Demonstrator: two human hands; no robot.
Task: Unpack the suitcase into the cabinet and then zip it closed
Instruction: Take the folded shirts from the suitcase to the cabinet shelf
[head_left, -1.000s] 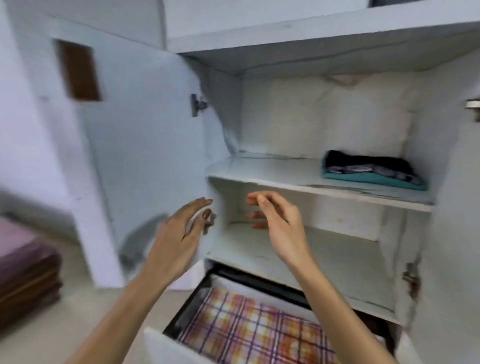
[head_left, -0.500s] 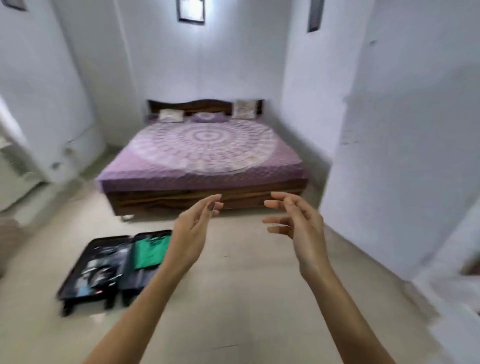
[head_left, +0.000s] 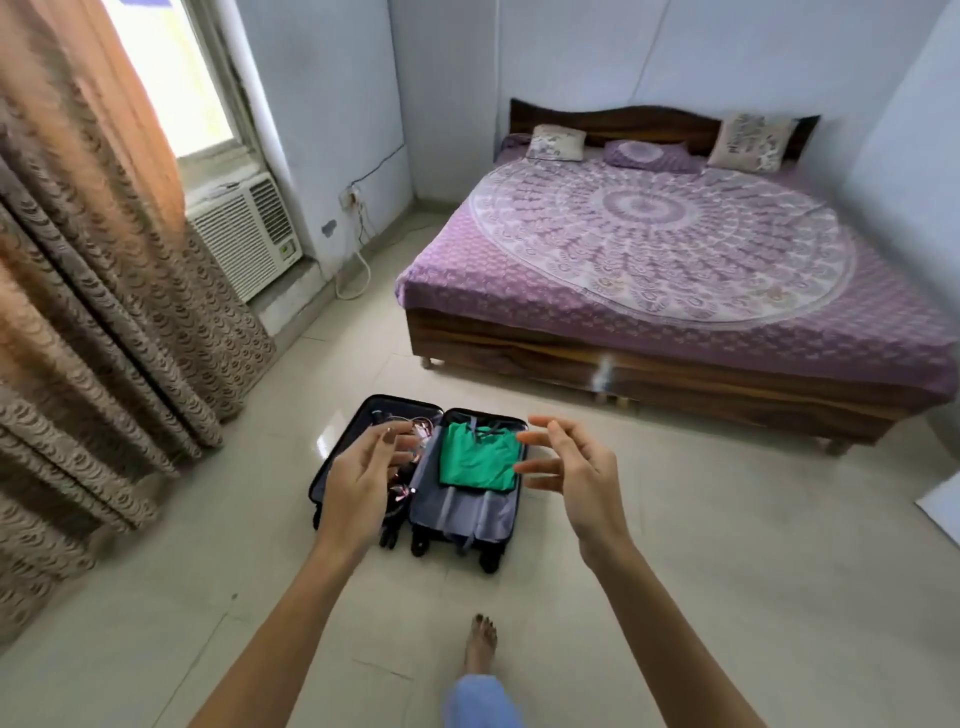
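A dark suitcase (head_left: 462, 519) lies open flat on the tiled floor a few steps ahead. Its right half holds a folded green garment (head_left: 475, 462) over grey lining. Small dark and pinkish items fill the left half, partly hidden behind my left hand (head_left: 363, 483). My left hand and my right hand (head_left: 574, 478) are raised in front of me, fingers relaxed and spread, holding nothing. Both are in the air, well short of the suitcase. The cabinet is out of view.
A wooden bed (head_left: 675, 291) with a purple patterned cover stands at the right. Brown curtains (head_left: 88, 291) hang at the left by a window air conditioner (head_left: 244, 234). My bare foot (head_left: 480, 642) steps on the floor below the suitcase. A white panel edge (head_left: 943, 509) shows far right.
The view has swung from the cabinet shelves round to the room and now faces the open suitcase, which is closer and centred. Both hands stay raised and hold nothing.
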